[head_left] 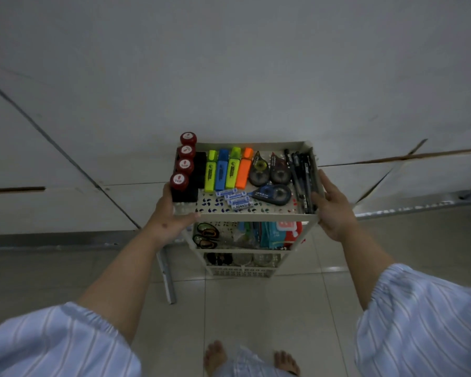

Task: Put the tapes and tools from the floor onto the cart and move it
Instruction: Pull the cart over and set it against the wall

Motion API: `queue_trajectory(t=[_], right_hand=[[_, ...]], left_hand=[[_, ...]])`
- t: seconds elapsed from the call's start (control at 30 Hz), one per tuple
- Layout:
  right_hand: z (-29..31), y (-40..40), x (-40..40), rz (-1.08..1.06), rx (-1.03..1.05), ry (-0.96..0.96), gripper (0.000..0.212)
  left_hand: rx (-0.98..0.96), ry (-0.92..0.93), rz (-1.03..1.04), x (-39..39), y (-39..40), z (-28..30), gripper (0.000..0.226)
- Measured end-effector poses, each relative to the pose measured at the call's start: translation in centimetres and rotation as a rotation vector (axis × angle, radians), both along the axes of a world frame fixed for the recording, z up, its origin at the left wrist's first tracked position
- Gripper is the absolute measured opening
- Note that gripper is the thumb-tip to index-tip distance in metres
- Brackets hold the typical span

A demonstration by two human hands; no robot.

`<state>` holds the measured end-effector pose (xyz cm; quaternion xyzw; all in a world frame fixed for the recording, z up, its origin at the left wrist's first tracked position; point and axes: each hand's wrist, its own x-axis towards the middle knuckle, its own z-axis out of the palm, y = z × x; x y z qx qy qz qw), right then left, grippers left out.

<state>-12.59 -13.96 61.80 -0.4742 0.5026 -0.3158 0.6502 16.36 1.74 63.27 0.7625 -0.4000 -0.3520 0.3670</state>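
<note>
A cream three-tier cart (256, 216) stands on the tiled floor in front of me. Its top tray holds red-capped stamps (185, 165), several highlighters (226, 170), correction tapes (269, 175), small white boxes (235, 198) and dark pens (302, 178). Scissors (206, 236) and coloured packs (280, 234) lie on the middle shelf; tape rolls (252, 259) sit on the bottom one. My left hand (172, 217) grips the tray's near-left corner, thumb along the front rim. My right hand (333, 206) holds the right rim with fingers wrapped over the edge.
A white wall (229, 63) rises just behind the cart, with a dark seam running diagonally at left. A grey metal strip (167, 276) lies on the floor left of the cart. My bare feet (215, 357) stand on pale tiles below.
</note>
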Motion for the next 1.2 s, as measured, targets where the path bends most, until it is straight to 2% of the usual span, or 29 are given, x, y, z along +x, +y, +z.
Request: queue_trajectory(t=[0.23,0.43,0.8,1.2], right_hand=[[0.3,-3.6,0.3,0.11,-0.101,0.155,0.052],[0.1,-5.3,0.2,0.136,-0.104,0.168,0.052],[0.7,-2.9,-0.5,0.11,-0.163,0.162,0.048],[0.8,-4.1,-0.2,0.172,-0.247,0.337,0.048]], left_hand=[[-0.061,-0.009,0.078,-2.3,-0.5,0.0,0.079],[-0.056,0.0,0.081,-2.5,-1.4,-0.1,0.083],[0.006,-0.07,-0.103,-0.9,-3.0,0.8,0.085],[-0.005,-0.039,0.032,-1.8,-1.8,0.2,0.082]])
